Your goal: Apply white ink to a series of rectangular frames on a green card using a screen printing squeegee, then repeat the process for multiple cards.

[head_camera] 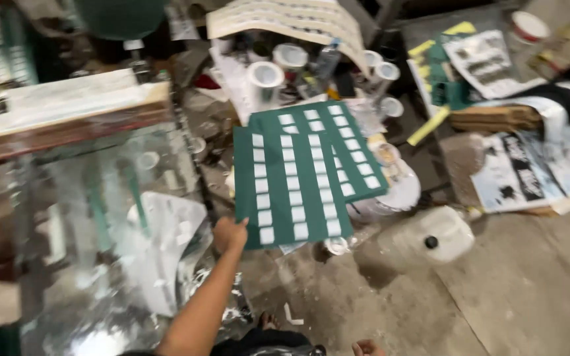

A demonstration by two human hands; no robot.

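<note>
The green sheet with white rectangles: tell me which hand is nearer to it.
Left. The left hand grips the lower left corner of the green sheet. The right hand is far below it, at the bottom edge, apart from it.

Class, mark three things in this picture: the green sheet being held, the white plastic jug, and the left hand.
green sheet [291,188], head view, middle of its face
white plastic jug [446,231], head view, its side
left hand [229,234], head view, back of hand

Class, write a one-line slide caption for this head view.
Left hand grips a green sheet of white labels above a cluttered floor.
</note>
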